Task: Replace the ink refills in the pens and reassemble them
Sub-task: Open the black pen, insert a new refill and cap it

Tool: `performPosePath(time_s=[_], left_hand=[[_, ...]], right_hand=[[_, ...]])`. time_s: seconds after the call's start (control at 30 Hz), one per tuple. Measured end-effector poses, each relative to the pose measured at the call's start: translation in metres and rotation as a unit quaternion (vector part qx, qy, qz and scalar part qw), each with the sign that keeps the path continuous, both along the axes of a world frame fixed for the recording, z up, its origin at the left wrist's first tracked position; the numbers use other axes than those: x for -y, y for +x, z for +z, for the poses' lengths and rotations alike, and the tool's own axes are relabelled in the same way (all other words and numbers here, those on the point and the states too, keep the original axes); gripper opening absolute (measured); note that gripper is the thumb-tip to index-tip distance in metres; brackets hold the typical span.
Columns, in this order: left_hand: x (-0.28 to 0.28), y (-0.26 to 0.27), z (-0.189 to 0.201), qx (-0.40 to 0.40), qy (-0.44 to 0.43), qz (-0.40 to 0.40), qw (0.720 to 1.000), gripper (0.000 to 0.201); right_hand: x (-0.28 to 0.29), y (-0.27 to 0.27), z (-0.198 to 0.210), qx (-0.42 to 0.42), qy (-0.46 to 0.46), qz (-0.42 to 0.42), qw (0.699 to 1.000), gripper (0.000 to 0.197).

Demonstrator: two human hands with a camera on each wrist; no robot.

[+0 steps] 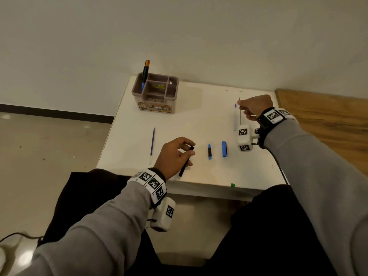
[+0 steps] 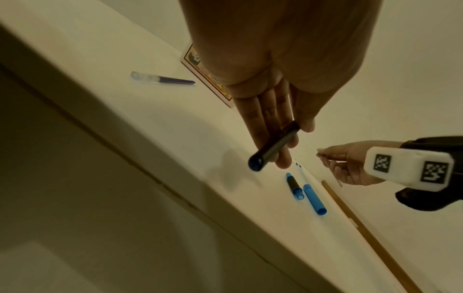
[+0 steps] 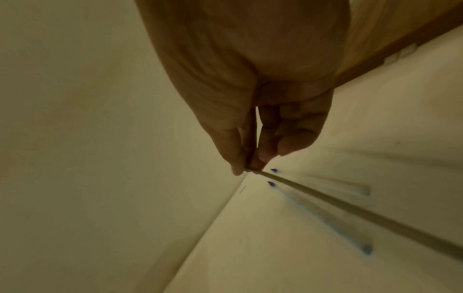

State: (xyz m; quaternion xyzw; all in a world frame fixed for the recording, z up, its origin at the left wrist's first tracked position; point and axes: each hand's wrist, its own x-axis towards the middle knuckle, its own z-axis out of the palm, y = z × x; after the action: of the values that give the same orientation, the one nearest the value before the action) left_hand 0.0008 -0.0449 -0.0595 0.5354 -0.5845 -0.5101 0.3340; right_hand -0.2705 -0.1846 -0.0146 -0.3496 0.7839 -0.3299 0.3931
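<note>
My left hand holds a black pen barrel tilted above the white table's front edge; in the left wrist view the black pen barrel lies across my fingers. My right hand pinches a thin dark refill near its tip at the table's right side; the dark refill runs back toward the wrist. A blue-tipped refill lies on the table just left of it. A purple refill lies left of my left hand. A black-and-blue grip piece and a blue cap lie between my hands.
A brown desk organiser stands at the table's back left with one pen upright in it. The small white table sits against a wall. A wooden surface adjoins on the right. My legs are under the front edge.
</note>
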Motion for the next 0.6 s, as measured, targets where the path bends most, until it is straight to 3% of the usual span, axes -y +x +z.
performPosePath(time_s=[0.23, 0.4, 0.5, 0.6], left_hand=[[0.007, -0.001, -0.008, 0.009, 0.010, 0.001, 1.000, 0.016], [0.008, 0.000, -0.009, 0.004, 0.009, 0.006, 1.000, 0.016], [0.008, 0.000, -0.010, 0.011, 0.005, 0.002, 1.000, 0.016], [0.009, 0.001, -0.010, 0.015, 0.001, 0.012, 1.000, 0.016]], right_hand=[[0.027, -0.019, -0.033, -0.152, 0.064, 0.019, 0.986, 0.029], [0.032, -0.019, -0.040, -0.191, 0.044, 0.019, 0.980, 0.042], [0.019, -0.002, -0.034, -0.178, -0.014, 0.061, 0.982, 0.023], [-0.002, 0.037, -0.026, -0.159, -0.043, 0.153, 0.974, 0.010]])
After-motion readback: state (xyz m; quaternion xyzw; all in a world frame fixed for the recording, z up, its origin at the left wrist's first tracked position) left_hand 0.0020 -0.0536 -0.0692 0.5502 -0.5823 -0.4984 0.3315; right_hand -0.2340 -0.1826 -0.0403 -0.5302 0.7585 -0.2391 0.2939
